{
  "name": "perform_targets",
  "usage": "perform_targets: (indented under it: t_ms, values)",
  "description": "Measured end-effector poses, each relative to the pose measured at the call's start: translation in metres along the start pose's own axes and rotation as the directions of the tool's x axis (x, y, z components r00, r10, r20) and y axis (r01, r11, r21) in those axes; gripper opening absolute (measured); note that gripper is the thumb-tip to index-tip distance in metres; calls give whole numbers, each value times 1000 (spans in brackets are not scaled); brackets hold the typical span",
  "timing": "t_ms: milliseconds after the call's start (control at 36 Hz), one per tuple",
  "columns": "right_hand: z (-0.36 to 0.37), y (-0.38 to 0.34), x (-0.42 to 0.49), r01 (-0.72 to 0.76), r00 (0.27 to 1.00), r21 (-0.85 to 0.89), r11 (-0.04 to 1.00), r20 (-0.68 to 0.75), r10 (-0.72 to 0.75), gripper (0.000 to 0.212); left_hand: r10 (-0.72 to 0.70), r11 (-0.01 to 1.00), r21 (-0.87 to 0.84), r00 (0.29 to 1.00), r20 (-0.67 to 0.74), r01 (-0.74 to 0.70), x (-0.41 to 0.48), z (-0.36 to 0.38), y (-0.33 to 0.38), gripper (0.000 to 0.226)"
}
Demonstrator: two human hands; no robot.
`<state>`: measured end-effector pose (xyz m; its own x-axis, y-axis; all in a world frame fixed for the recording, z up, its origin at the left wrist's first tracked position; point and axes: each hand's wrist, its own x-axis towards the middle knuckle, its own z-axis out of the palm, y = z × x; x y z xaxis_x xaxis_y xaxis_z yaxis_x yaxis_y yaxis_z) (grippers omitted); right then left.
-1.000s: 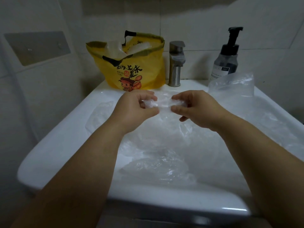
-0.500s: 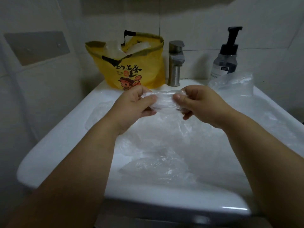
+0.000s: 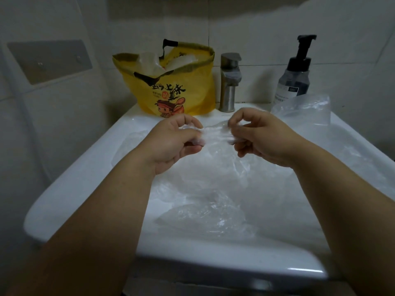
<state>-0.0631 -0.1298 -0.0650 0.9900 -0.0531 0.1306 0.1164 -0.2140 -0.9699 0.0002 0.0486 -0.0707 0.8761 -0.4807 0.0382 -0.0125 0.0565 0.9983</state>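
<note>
A clear plastic bag (image 3: 215, 133) is stretched between both hands over a white sink (image 3: 85, 180). My left hand (image 3: 173, 142) pinches its left end with curled fingers and thumb. My right hand (image 3: 260, 137) pinches the right end, fingers curled around the bunched film. The rest of the bag hangs down into the basin, among more crumpled clear plastic bags (image 3: 205, 216).
A yellow printed bag (image 3: 171, 90) stuffed with clear plastic stands at the sink's back left. A steel faucet (image 3: 229, 82) is behind the hands. A pump soap bottle (image 3: 295, 75) stands back right, with another clear bag (image 3: 305, 110) in front of it. Tiled walls close in on all sides.
Both hands have moved slightly apart, stretching the bunched plastic between them. The fingers have shifted their pinch along the film's edge.
</note>
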Motion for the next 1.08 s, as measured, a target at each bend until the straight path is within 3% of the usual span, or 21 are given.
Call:
perform_targets:
  t_ms: [222,333,417,583,639,917,1028,1083]
  values:
    - [-3,-5,0,-38,999,49,998,-20,39,26,-28,995,-96,997,-76,21,0,-2,6,32]
    - [-3,-2,-2,38,997,-178,983,71,-26,42,-59,994,-95,998,-35,55,-2,0,8,31]
    - [1,-3,-4,61,993,-225,973,110,-37,56,-69,994,-87,997,-22,67,-4,2,8,32]
    - [9,2,-3,126,992,-299,946,58,-113,15,-73,992,-103,997,-7,72,-5,4,8,32]
    - [9,2,-2,124,992,-264,956,12,-125,8,-62,994,-90,998,-6,61,-5,4,8,31]
    - [16,4,4,66,979,-12,998,-192,-67,13,34,999,37,999,-15,-33,-4,7,3,14]
    - [17,3,4,36,974,-12,999,-224,-37,10,137,962,242,990,-16,-129,-2,6,-2,8]
    - [16,3,5,-20,972,-26,999,-235,14,29,163,948,284,986,-32,-147,-1,5,-4,10]
